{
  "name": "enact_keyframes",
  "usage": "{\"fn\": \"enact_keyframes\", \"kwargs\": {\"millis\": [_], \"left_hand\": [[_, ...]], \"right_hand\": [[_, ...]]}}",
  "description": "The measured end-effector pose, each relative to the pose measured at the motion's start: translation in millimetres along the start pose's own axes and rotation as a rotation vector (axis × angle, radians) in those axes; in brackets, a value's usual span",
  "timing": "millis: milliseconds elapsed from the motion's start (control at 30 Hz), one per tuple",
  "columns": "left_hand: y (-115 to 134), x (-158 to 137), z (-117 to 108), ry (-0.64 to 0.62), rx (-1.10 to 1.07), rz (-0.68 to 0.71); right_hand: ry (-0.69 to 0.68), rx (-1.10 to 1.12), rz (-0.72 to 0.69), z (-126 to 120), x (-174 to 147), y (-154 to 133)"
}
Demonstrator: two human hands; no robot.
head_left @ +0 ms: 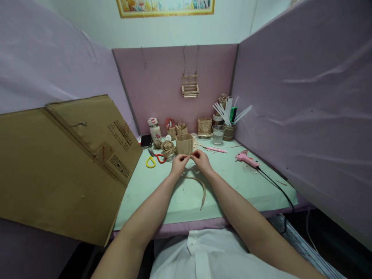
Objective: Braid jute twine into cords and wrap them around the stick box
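My left hand (179, 163) and my right hand (201, 159) meet over the middle of the table, fingertips pinched close together. Between them they grip a braided jute cord (202, 190), whose loose tail curves down over the mint tabletop toward me. Just beyond my fingers stands a small container of upright wooden sticks (184, 144). A ball of twine (167, 146) lies to its left, near my left hand. Scissors (156, 159) with one yellow and one red handle rest left of my left hand. A pink craft knife (216, 150) lies beyond my right hand.
A pink glue gun (247, 159) lies on the right, its black cable running off the edge. Along the back are a plastic cup (217, 134) of liquid, a pot of glue sticks (229, 131) and a jar (154, 128). A large cardboard sheet (66, 166) leans at left.
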State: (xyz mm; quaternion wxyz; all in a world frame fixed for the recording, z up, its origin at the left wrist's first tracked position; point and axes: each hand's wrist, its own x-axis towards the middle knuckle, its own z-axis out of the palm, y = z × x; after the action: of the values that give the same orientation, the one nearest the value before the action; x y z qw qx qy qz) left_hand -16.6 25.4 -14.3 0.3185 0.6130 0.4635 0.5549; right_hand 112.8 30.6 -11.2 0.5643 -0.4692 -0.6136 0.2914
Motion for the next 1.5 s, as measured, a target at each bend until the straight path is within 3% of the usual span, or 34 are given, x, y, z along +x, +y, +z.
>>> {"fn": "enact_keyframes", "kwargs": {"millis": [300, 400, 533, 667, 767, 833, 967, 1067, 1200, 1333, 1500], "left_hand": [[1, 0, -3, 0.048, -0.074, 0.001], [6, -2, -1, 0.062, -0.128, -0.062], [14, -4, -1, 0.075, -0.38, -0.356], [19, -1, -9, -0.129, -0.777, -0.788], [21, 1, -15, -0.227, -0.869, -0.901], [22, 0, -14, -0.189, -0.809, -0.8], [21, -4, -5, 0.004, -0.475, -0.402], [17, -5, -1, 0.028, -0.274, -0.223], [13, -4, -1, -0.035, -0.078, -0.077], [13, -7, -3, -0.151, 0.212, -0.019], [20, -15, 3, -0.205, 0.313, 0.01]], "right_hand": [[-0.016, -0.065, -0.051, -1, -6, -9], [-0.001, -0.082, -0.09, -1, -6, -9], [0.04, -0.137, -0.214, 1, -8, -10], [-0.031, -0.167, -0.361, 4, -13, -14], [-0.093, -0.143, -0.389, 5, -14, -15], [-0.072, -0.089, -0.316, 5, -13, -15], [-0.073, 0.069, -0.071, 4, -8, -12], [-0.104, 0.161, 0.045, 2, -5, -11], [-0.099, 0.246, 0.139, 0, -4, -9], [-0.074, 0.236, 0.149, 1, -4, -5], [0.103, 0.161, 0.172, 2, 1, 8]]}}
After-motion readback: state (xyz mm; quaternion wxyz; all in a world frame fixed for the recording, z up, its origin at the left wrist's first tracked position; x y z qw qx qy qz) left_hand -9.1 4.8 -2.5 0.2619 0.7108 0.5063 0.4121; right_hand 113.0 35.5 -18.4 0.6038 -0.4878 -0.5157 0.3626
